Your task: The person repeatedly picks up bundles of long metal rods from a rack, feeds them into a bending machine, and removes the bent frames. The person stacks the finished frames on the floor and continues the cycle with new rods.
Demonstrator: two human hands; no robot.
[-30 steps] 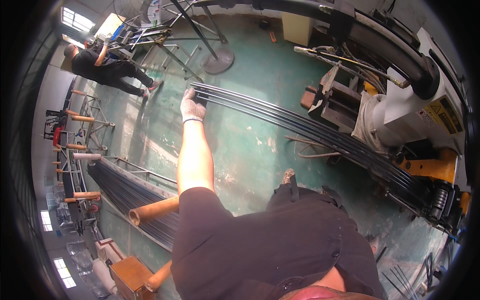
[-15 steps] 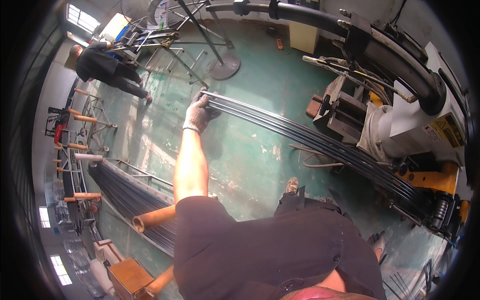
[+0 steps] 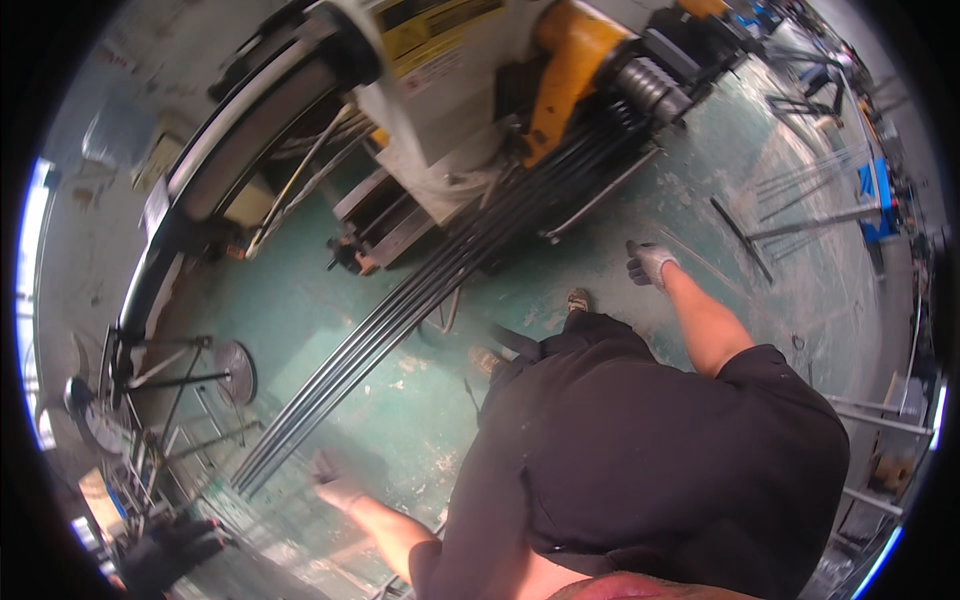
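Several long dark metal bars (image 3: 385, 310) run side by side from the machine down to the lower left, their free ends in the air. My left hand (image 3: 338, 484), in a pale glove, is beside those ends and apart from them; motion smears its fingers. To the right of the bars and away from them is my right hand (image 3: 652, 264), in a grey-and-white glove. Its fingers are loosely bent with the thumb apart, and nothing shows in them.
A white-and-orange bending machine (image 3: 440, 120) with a thick curved black arm (image 3: 240, 130) fills the top. A round stand base (image 3: 236, 375) stands left. Another person (image 3: 170, 550) is at the lower left. Metal racks and a blue part (image 3: 877, 200) are at the right.
My view has swung to the right, bringing the machine to the top middle. My left hand has let go of the bar ends. My right arm now shows in full.
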